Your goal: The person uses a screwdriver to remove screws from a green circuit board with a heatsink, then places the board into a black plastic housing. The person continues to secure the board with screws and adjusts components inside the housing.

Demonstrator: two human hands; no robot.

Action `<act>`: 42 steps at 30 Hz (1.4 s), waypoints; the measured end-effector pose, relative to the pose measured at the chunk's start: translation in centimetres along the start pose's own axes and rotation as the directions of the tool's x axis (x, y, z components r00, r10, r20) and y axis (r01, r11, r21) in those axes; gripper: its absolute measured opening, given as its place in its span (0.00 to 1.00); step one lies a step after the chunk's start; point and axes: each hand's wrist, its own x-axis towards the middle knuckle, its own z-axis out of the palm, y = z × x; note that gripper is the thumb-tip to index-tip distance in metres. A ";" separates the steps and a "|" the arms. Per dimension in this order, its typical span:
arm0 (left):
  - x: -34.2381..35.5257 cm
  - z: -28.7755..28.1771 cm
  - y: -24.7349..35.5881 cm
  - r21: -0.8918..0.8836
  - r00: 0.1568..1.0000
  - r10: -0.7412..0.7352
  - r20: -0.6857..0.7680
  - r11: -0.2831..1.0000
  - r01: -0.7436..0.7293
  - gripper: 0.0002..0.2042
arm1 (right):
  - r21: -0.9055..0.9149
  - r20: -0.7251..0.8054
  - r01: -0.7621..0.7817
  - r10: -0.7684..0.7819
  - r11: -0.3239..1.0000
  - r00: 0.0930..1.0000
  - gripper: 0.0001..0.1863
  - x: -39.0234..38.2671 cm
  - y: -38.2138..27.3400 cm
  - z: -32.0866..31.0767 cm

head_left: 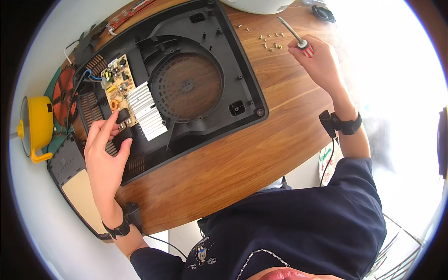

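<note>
A black plastic housing (238,79) with a round grille lies open on the wooden table. Inside its left part sits a tan circuit board (113,86) bearing small components, with a silver finned heat sink (148,114) along its right side. My left hand (105,144) is over the housing's lower left, fingers apart, the fingertips at the board's near end by a copper coil. In my right hand (317,60), above the table to the right of the housing, is a screwdriver (303,45) with a red and white handle, its shaft pointing up and left.
Several small screws (273,39) lie loose between housing and screwdriver. A yellow pot-like item (39,126), a red round part (64,95) and a dark panel (67,161) crowd the left. A white rounded object (259,4) and a small black item (323,14) are at the back.
</note>
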 end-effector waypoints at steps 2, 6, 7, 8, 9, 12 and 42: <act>0.0 0.0 -0.1 -0.010 1.000 0.007 0.001 1.000 -0.007 0.32 | -0.050 0.001 0.004 -0.004 0.999 1.000 0.11 0.2 0.1 0.1; 0.1 -0.1 -0.1 -0.027 1.000 0.019 0.001 0.999 -0.019 0.33 | -0.080 0.005 0.051 -0.051 0.995 0.999 0.12 0.6 0.7 0.4; 0.0 -0.1 -0.1 -0.031 1.000 0.020 0.002 0.999 -0.020 0.33 | -0.078 0.004 0.064 -0.064 0.995 0.998 0.12 0.7 0.8 0.5; 0.0 -0.2 -0.1 -0.031 1.000 0.021 0.000 0.999 -0.021 0.33 | -0.046 0.024 0.016 -0.015 0.999 1.000 0.13 0.8 0.7 0.5; 0.0 -0.2 -0.1 -0.030 1.000 0.021 -0.001 0.999 -0.021 0.33 | -0.014 0.045 -0.033 0.034 0.999 0.998 0.14 1.0 0.4 0.5; -0.1 -0.2 -0.4 -0.033 1.000 0.014 0.016 0.999 -0.014 0.34 | -0.057 0.009 -0.020 0.020 0.998 1.000 0.17 1.4 0.8 0.6; 0.1 -0.1 -0.2 -0.054 1.000 0.002 0.012 0.999 -0.001 0.33 | -0.260 -0.029 0.305 -0.323 0.916 0.946 0.13 4.3 -1.3 0.3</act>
